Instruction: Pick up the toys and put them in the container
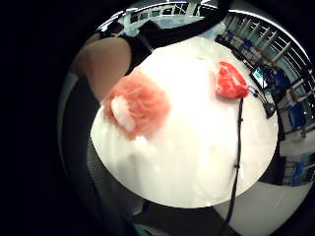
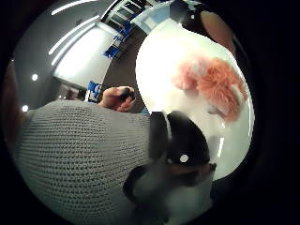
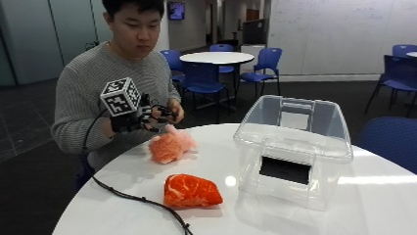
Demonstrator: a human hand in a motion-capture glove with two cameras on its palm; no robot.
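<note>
A gloved right hand (image 3: 133,120) is hovering above a pink plush toy (image 3: 171,146) on the table (image 3: 365,196); its fingers' state is impossible to tell.

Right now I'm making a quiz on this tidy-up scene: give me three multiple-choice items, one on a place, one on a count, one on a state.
1. Where is the red toy?
A. in the container
B. on the table
C. in the hand

2. How many toys lie on the table?
A. two
B. three
C. four

3. The container is:
A. lidded
B. tipped over
C. open-topped, no toys inside

B: it lies on the tabletop beside the container.
A: the red one and the pink toy.
C: no lid, clear walls, no toys inside.
</note>
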